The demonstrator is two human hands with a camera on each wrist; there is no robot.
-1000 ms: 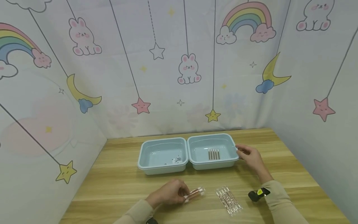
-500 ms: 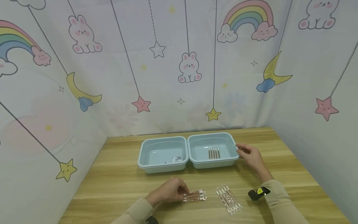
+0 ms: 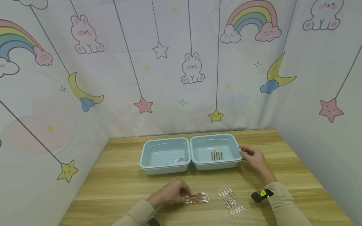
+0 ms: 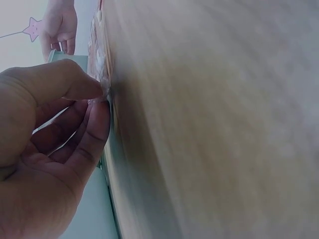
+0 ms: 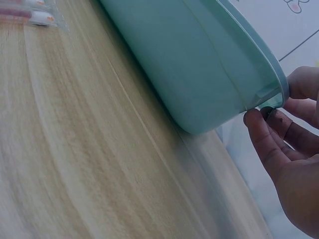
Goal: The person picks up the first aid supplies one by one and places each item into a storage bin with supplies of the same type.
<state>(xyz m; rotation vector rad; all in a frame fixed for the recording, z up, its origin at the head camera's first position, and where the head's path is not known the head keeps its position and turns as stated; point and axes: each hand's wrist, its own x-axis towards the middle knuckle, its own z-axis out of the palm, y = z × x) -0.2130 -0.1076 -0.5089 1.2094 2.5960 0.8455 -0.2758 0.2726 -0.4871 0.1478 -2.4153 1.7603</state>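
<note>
My left hand (image 3: 172, 192) pinches the left end of a clear packet of iodine cotton swabs (image 3: 198, 197), which lies almost level just above or on the table. In the left wrist view, thumb and fingertips meet on the packet's film (image 4: 102, 84). At the right, my right hand (image 3: 253, 158) grips the rim of the right-hand pale blue bin (image 3: 215, 168), thumb and fingers on either side of its edge in the right wrist view. Several brown swabs with white tips (image 3: 216, 155) stand in a row inside that bin. A second swab packet (image 3: 231, 201) lies slanted on the table between my hands.
The left-hand pale blue bin (image 3: 165, 171) adjoins the right-hand one and holds some crumpled whitish scraps (image 3: 179, 159). Both stand on a wood-grain table (image 3: 118, 185), with a printed cloth wall (image 3: 167, 81) behind and at the sides.
The packet in my left hand has turned from a slant to nearly level and its swabs have spread out flat. My right hand stays at the bin's rim.
</note>
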